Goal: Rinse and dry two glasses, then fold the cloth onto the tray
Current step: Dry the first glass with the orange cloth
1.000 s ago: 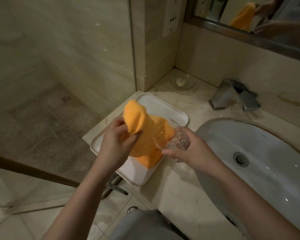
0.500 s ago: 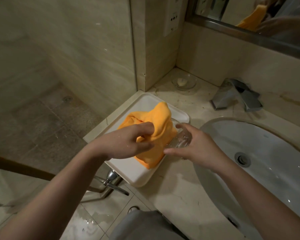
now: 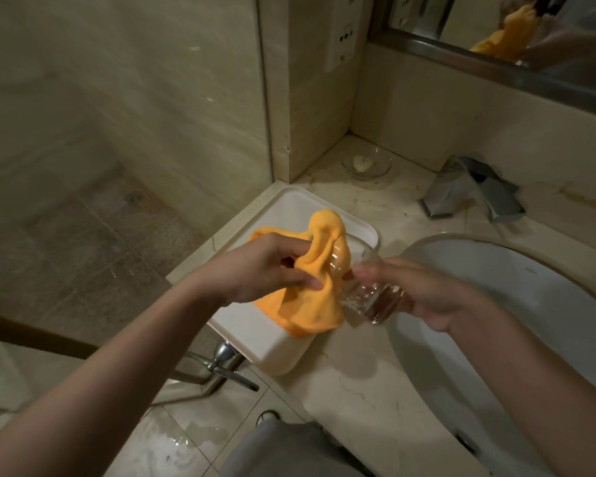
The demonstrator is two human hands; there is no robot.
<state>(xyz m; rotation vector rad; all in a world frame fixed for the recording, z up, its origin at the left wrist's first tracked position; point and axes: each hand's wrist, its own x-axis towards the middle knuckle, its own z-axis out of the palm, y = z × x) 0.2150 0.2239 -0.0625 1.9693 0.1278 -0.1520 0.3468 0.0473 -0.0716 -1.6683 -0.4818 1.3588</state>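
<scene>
My left hand grips a bunched orange cloth above the white tray. Part of the cloth is pushed into the mouth of a clear glass. My right hand holds that glass on its side by the base, over the counter between the tray and the sink. The cloth's lower end hangs down onto the tray. I see only this one glass.
A chrome tap stands behind the white basin. A small glass dish with soap sits in the counter's back corner. A mirror hangs above. To the left is a glass shower wall with a metal handle; the floor below is wet.
My left hand has turned with the cloth, working it round inside the glass. The right hand has tipped the glass further onto its side and moved slightly right.
</scene>
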